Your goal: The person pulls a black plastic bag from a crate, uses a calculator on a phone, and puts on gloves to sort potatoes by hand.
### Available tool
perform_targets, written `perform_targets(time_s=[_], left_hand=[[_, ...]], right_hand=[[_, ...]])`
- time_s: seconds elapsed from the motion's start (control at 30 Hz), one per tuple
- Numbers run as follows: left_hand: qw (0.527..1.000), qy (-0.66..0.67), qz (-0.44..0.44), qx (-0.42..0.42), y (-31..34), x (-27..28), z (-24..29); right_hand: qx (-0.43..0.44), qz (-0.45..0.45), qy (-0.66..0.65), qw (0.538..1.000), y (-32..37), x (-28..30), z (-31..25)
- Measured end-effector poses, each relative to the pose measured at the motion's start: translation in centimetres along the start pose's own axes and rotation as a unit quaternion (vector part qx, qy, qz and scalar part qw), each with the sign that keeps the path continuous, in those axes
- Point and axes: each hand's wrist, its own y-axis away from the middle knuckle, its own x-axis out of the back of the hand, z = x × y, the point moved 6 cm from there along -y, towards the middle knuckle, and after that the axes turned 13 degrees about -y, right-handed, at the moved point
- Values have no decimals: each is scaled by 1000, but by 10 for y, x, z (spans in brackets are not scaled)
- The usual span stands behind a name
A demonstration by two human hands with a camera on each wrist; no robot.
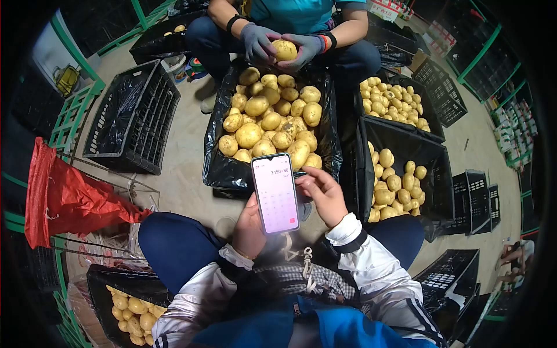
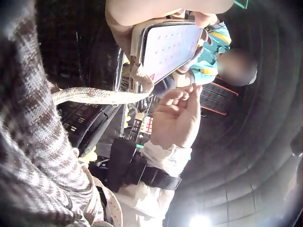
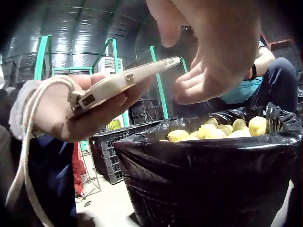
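My left hand [image 1: 248,229] grips a smartphone [image 1: 277,197] in a pale case, its lit screen showing a calculator with 3,150+80. A light cord [image 2: 102,96] hangs from the phone's lower end. Just off the right edge of the phone is my right hand [image 1: 326,197], fingers loosely bent and holding nothing; the right wrist view has this hand [image 3: 213,56] above the screen. Beyond the phone stands a crate lined with black plastic [image 1: 210,165], heaped with potatoes [image 1: 270,120].
Opposite me a seated person in grey gloves [image 1: 256,42] holds one potato [image 1: 285,50] over the crate. More lined crates [image 1: 439,168] of potatoes stand on the right and at lower left. A black crate [image 1: 142,116] and a red sack [image 1: 78,191] are on the left.
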Motion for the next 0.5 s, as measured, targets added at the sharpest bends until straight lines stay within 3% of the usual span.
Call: perform_targets(time_s=[0.13, 0.4, 0.5], left_hand=[[1000, 2, 0, 1, 0, -1, 0], [1000, 7, 2, 1, 0, 1, -2], [1000, 4, -5, -5, -1, -1, -1]], right_hand=[[46, 58, 5, 997, -5, 16, -8], [68, 60, 23, 996, -4, 16, -17], [72, 53, -36, 995, -1, 11, -22]])
